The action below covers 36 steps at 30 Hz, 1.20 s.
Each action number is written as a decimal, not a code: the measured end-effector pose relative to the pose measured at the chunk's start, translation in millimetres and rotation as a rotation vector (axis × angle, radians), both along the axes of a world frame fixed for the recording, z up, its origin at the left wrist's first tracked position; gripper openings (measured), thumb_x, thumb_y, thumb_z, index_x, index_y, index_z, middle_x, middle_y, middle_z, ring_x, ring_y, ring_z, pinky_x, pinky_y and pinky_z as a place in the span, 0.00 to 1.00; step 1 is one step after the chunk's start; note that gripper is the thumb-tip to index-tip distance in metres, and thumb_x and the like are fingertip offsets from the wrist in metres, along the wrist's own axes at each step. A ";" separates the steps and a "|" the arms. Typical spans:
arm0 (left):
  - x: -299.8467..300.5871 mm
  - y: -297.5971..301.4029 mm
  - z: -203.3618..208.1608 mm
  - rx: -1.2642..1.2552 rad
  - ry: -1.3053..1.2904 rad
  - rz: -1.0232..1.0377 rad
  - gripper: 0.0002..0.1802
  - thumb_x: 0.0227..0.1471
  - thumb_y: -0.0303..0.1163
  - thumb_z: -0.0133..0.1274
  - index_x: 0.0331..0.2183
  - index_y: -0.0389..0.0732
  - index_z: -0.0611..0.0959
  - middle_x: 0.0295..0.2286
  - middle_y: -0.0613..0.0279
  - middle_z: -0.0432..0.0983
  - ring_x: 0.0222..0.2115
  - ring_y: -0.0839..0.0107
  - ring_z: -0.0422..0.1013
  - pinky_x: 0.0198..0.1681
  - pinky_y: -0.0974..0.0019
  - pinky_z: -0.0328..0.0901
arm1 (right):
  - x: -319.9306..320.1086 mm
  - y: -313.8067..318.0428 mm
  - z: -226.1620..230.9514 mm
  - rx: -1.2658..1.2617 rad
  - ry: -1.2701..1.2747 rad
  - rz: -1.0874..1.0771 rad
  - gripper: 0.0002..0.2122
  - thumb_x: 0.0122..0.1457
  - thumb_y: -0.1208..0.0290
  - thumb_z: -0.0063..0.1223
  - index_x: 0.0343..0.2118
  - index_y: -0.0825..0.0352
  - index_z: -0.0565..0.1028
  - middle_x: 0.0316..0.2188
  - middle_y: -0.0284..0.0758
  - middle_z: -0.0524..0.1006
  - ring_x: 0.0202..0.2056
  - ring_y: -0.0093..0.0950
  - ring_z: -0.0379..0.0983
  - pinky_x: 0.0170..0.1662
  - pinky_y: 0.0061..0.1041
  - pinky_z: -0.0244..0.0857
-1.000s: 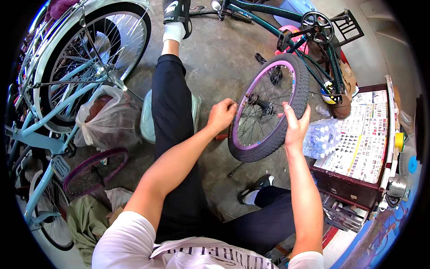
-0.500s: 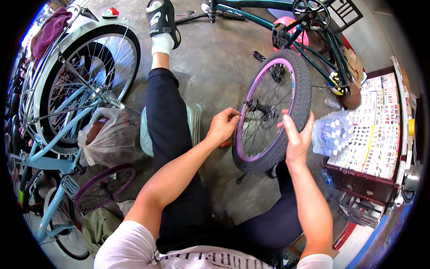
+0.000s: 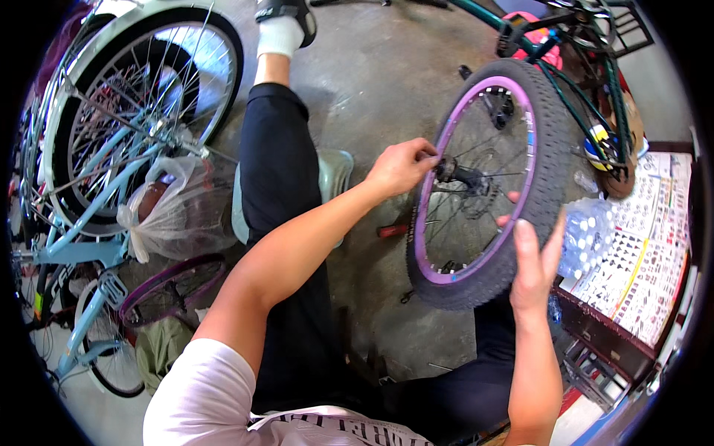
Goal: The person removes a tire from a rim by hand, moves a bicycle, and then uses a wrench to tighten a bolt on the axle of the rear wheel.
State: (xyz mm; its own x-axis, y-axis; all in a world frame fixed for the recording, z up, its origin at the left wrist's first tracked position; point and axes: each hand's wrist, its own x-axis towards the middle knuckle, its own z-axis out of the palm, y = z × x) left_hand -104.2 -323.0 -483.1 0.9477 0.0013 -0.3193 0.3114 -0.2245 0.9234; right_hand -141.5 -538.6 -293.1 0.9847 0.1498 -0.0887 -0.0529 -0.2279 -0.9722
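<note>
A bicycle wheel (image 3: 549,145) with a purple rim and a knobbly black tyre stands tilted in front of me, right of centre. My right hand (image 3: 532,271) grips its near right side, the thumb on the tyre and some fingertips showing through the spokes. Fingers pinched together, my left hand (image 3: 402,168) is at the rim's left edge, close to the end of the hub (image 3: 462,175). Whatever those fingers hold is hidden.
To the left stands a light-blue bicycle (image 3: 89,253), near a tied plastic bag (image 3: 175,212) and another purple rim (image 3: 167,291). A red-handled object (image 3: 391,231) lies on the floor. A dark green frame (image 3: 573,97) is far right; bottles (image 3: 587,238) rest beside a printed sheet (image 3: 643,253).
The view has shifted, so the wheel and both hands sit further right in it. My left hand has come nearer the hub end; my right hand keeps its grip on the tyre.
</note>
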 end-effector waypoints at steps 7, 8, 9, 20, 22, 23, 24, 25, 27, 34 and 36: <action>8.9 -3.2 -1.1 0.092 0.010 0.025 0.16 0.57 0.37 0.60 0.41 0.37 0.87 0.33 0.51 0.85 0.34 0.59 0.81 0.42 0.57 0.72 | 9.6 -11.5 -3.8 -0.092 -0.033 0.062 0.30 0.65 0.57 0.50 0.63 0.73 0.61 0.54 0.47 0.74 0.42 0.27 0.75 0.45 0.25 0.69; 9.4 -3.0 -2.5 0.086 0.031 0.032 0.16 0.57 0.38 0.60 0.41 0.36 0.87 0.32 0.51 0.85 0.35 0.58 0.81 0.42 0.56 0.72 | 12.1 -11.3 -4.7 -0.118 -0.050 0.059 0.30 0.65 0.57 0.50 0.63 0.74 0.62 0.54 0.48 0.73 0.42 0.27 0.75 0.44 0.24 0.69; 9.4 -4.1 -5.5 0.119 0.035 0.064 0.16 0.57 0.39 0.60 0.39 0.35 0.87 0.30 0.52 0.85 0.35 0.59 0.81 0.42 0.56 0.72 | 13.0 -10.5 -3.5 -0.128 -0.036 0.050 0.30 0.65 0.57 0.50 0.63 0.74 0.62 0.54 0.48 0.73 0.42 0.28 0.75 0.44 0.25 0.69; 13.4 -2.1 -10.1 -0.054 0.230 0.105 0.16 0.56 0.42 0.63 0.32 0.36 0.88 0.27 0.57 0.85 0.34 0.62 0.81 0.43 0.57 0.72 | 13.2 -18.7 -10.9 -0.082 -0.063 -0.016 0.28 0.69 0.58 0.40 0.63 0.76 0.62 0.57 0.50 0.73 0.41 0.25 0.77 0.43 0.24 0.72; 11.6 -2.9 -10.1 -0.043 0.205 0.123 0.17 0.55 0.42 0.63 0.35 0.36 0.89 0.32 0.52 0.85 0.38 0.56 0.81 0.46 0.54 0.72 | 15.4 -21.3 -13.6 -0.088 -0.086 -0.011 0.28 0.69 0.58 0.39 0.63 0.77 0.63 0.57 0.51 0.73 0.41 0.25 0.77 0.43 0.23 0.72; 10.3 -3.8 -8.8 -0.024 0.194 0.125 0.17 0.55 0.42 0.64 0.35 0.36 0.89 0.34 0.51 0.85 0.40 0.55 0.81 0.46 0.54 0.72 | 16.8 -24.9 -14.1 -0.091 -0.092 -0.004 0.28 0.69 0.58 0.38 0.63 0.77 0.63 0.57 0.51 0.73 0.40 0.25 0.77 0.43 0.23 0.72; 9.8 -4.1 -7.7 -0.005 0.183 0.126 0.17 0.55 0.42 0.64 0.36 0.36 0.89 0.35 0.49 0.85 0.41 0.53 0.80 0.47 0.53 0.72 | 17.4 -26.5 -14.2 -0.094 -0.098 0.002 0.28 0.69 0.58 0.38 0.63 0.77 0.63 0.57 0.51 0.73 0.40 0.25 0.77 0.42 0.23 0.72; 10.2 -3.7 -6.7 -0.010 0.182 0.117 0.17 0.55 0.42 0.64 0.37 0.37 0.89 0.36 0.48 0.85 0.42 0.52 0.80 0.48 0.53 0.72 | 17.6 -26.2 -13.6 -0.107 -0.106 -0.005 0.28 0.69 0.57 0.38 0.63 0.77 0.63 0.57 0.51 0.73 0.40 0.25 0.77 0.43 0.23 0.72; 10.2 -3.1 -7.2 -0.016 0.184 0.102 0.17 0.55 0.42 0.64 0.38 0.37 0.89 0.38 0.46 0.84 0.44 0.50 0.79 0.49 0.52 0.71 | 18.2 -24.2 -13.3 -0.130 -0.119 -0.018 0.28 0.69 0.57 0.38 0.63 0.77 0.63 0.57 0.51 0.73 0.40 0.25 0.78 0.43 0.22 0.72; 8.8 -2.4 -7.4 -0.064 0.187 0.121 0.18 0.53 0.41 0.66 0.39 0.38 0.88 0.39 0.46 0.84 0.44 0.50 0.79 0.50 0.53 0.71 | 19.0 -34.3 -15.9 -0.089 -0.102 -0.020 0.29 0.69 0.56 0.38 0.64 0.76 0.63 0.58 0.51 0.72 0.41 0.26 0.78 0.43 0.22 0.72; 9.0 -2.9 -7.8 -0.073 0.199 0.117 0.18 0.52 0.41 0.66 0.39 0.37 0.88 0.39 0.45 0.84 0.44 0.50 0.79 0.50 0.53 0.71 | 21.7 -42.3 -16.8 -0.083 -0.104 -0.002 0.29 0.69 0.56 0.38 0.64 0.76 0.62 0.58 0.51 0.72 0.41 0.26 0.78 0.43 0.21 0.72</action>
